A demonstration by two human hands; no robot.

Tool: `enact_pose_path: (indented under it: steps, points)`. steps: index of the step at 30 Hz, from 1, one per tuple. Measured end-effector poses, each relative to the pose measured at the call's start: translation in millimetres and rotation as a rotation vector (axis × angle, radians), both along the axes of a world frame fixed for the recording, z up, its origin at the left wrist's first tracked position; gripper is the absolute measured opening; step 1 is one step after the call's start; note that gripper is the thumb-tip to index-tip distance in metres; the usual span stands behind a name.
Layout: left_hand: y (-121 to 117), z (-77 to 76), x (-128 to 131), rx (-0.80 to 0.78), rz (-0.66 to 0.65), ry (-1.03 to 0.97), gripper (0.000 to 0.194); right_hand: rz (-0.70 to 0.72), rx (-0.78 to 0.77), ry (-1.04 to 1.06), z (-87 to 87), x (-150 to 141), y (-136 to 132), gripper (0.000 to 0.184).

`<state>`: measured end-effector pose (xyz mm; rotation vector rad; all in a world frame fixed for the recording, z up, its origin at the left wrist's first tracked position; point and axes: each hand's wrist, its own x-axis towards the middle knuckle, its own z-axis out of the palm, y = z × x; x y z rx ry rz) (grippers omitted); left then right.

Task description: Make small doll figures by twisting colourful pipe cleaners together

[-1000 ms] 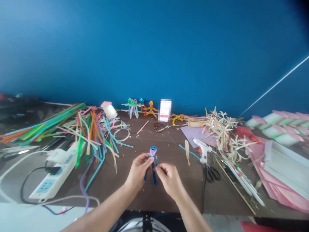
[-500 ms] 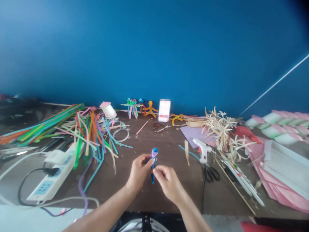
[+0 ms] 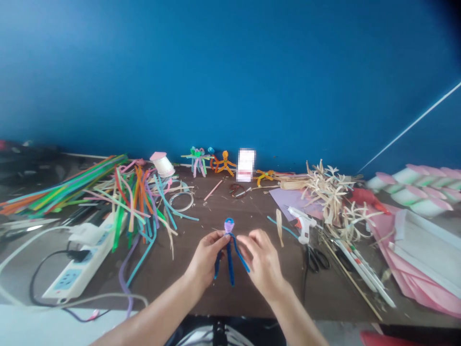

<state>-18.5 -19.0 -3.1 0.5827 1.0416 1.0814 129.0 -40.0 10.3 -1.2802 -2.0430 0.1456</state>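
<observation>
A small pipe cleaner figure (image 3: 230, 262) with a purple-wrapped, blue-topped head and dark blue limbs stands out in front of me over the table. My left hand (image 3: 203, 262) is closed, pinching it just below the head between thumb and fingers. One blue limb hangs straight down in the middle, another lies by the left fingers, and a third slants out to the right. Beside that right limb is my right hand (image 3: 264, 262), its fingers loosely bent and apart; its fingertips are close to the limb, and whether they touch it is unclear.
Coloured pipe cleaners (image 3: 139, 202) and a power strip (image 3: 81, 264) lie at left. Finished pipe cleaner figures (image 3: 225, 164) stand by the blue wall. To the right are a glue gun (image 3: 303, 225), black scissors (image 3: 317, 259), straw-like flowers (image 3: 326, 187) and pink paper (image 3: 418, 283).
The blue limbs, bunched together before, are now spread apart, one slanting right. My right hand has loosened its pinch and moved slightly right. My left hand keeps its hold.
</observation>
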Motion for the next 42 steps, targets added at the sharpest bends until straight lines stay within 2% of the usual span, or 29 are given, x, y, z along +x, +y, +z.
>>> enact_pose_path:
  steps: [6, 13, 27, 37, 42]
  points:
    - [-4, -1.5, -1, -0.028, -0.026, -0.030, 0.022, -0.043, 0.086, -0.127, -0.4, -5, 3, 0.017]
    - [-3, 2.6, 0, -0.043, -0.057, -0.080, 0.022, 0.028, 0.087, -0.153, -2.1, -6, 4, 0.028]
    - [-3, 3.7, -4, -0.080, -0.057, -0.034, 0.021, 0.042, 0.097, -0.199, -1.2, -6, 11, 0.016]
    - [-2, -5.3, -5, -0.172, 0.006, -0.080, 0.021, 0.077, 0.046, -0.252, -10.7, -11, 14, 0.017]
    - [-1, -5.8, -3, -0.257, 0.028, -0.089, 0.015, 0.074, 0.064, -0.281, -9.9, -12, 15, 0.020]
